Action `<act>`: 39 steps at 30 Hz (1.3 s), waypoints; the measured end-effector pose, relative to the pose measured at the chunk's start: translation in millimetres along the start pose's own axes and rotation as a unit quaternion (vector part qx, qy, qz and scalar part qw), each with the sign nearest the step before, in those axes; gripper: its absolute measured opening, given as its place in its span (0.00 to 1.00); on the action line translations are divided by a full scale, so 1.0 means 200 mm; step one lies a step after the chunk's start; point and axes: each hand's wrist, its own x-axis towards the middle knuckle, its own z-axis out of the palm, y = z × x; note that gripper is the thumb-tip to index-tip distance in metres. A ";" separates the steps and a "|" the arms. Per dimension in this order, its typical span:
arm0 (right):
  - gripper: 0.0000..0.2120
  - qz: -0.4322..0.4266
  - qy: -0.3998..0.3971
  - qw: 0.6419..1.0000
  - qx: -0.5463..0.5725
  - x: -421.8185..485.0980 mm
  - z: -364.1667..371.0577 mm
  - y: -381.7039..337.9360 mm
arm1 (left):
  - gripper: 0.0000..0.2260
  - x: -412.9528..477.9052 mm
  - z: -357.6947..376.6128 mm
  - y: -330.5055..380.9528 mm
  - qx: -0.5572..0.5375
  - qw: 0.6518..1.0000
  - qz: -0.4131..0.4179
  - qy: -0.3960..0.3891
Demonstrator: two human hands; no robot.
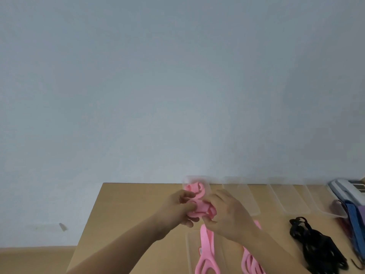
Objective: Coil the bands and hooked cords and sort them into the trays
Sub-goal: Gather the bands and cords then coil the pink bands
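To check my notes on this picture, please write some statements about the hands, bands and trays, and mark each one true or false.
1. The left hand and right hand both hold a pink band. True.
2. Black cords lie left of the hands. False: the black cords lie to the right.
3. A pink coil sits in the far tray. True.
4. A phone stands on the left. False: the phone is at the far right.
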 end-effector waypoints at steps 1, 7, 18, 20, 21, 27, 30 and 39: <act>0.14 0.008 -0.010 1.000 0.009 -0.01 0.03 0.02 | 0.15 0.02 0.00 -0.03 0.013 1.000 -0.015 -0.002; 0.11 0.056 -0.055 0.997 -0.001 0.01 0.14 0.22 | 0.11 0.18 -0.05 -0.16 0.104 0.988 -0.079 0.076; 0.18 -0.047 -0.179 0.977 -0.108 0.39 0.41 0.57 | 0.22 0.52 0.00 -0.26 0.234 0.949 -0.143 0.154; 0.19 -0.068 -0.200 0.971 -0.112 0.43 0.47 0.60 | 0.22 0.54 0.01 -0.28 0.256 0.944 -0.136 0.156; 0.19 -0.082 -0.213 0.968 -0.107 0.46 0.50 0.61 | 0.22 0.55 0.02 -0.29 0.263 0.942 -0.133 0.161; 0.16 -0.143 -0.212 0.954 -0.156 0.49 0.52 0.61 | 0.21 0.57 0.03 -0.30 0.286 0.935 -0.127 0.165; 0.16 -0.139 -0.167 0.962 -0.163 0.46 0.56 0.60 | 0.22 0.58 0.02 -0.31 0.315 0.926 -0.120 0.169; 0.27 -0.023 -0.150 0.972 -0.176 0.38 0.58 0.58 | 0.20 0.65 0.00 -0.35 0.562 0.805 0.011 0.189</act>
